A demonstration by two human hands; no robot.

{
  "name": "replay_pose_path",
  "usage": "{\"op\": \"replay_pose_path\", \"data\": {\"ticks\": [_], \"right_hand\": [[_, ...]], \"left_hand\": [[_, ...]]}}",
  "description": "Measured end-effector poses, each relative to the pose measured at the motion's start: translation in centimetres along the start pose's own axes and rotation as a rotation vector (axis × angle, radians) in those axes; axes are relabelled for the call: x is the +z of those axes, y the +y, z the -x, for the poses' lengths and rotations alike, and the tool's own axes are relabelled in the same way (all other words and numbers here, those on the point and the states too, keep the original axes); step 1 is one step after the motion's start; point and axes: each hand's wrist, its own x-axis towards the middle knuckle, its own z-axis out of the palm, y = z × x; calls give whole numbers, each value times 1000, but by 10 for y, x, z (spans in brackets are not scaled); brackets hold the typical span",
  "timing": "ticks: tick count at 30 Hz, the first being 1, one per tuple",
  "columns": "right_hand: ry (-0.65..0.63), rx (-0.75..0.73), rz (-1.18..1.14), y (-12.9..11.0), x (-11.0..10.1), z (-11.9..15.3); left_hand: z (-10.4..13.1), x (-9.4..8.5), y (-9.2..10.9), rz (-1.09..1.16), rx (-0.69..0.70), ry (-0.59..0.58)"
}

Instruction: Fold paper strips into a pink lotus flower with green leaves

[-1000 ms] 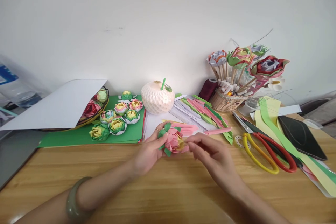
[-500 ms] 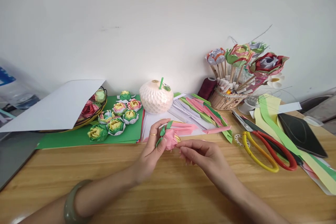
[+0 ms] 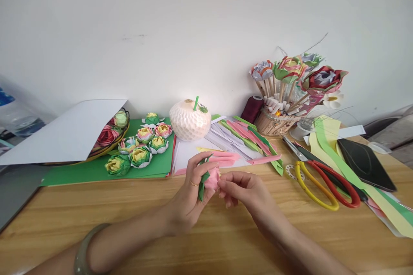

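The left hand (image 3: 190,193) is raised above the surface, fingers curled and bent toward the right, its forearm slanting in from the lower left. The right hand (image 3: 243,187) meets it from the other side, thumb and index finger brought together, the other fingers curled beneath.

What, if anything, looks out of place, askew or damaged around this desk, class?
The white paper sheet looks askew: it lies slanted over the basket of paper flowers at the left, hiding much of it. The wall behind has faint marks, like scuffs.
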Motion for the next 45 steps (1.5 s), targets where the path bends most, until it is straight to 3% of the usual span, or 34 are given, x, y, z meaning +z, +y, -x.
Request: {"op": "replay_pose_path", "data": {"ticks": [15,23,27,34,39,45], "right_hand": [[53,-67,182,-2,4,3],[101,-56,254,3,4,1],[101,-57,281,5,5,1],[159,-230,383,10,8,5],[43,-204,67,7,4,4],[-106,-60,-309,15,0,-4]], "left_hand": [[2,2,-1,-175,108,-18],[-2,7,-16,-651,537,22],[-3,7,-15,-802,632,60],[0,8,-14,-860,634,106],[-3,7,-14,-703,520,215],[-3,7,-8,-592,426,212]]}}
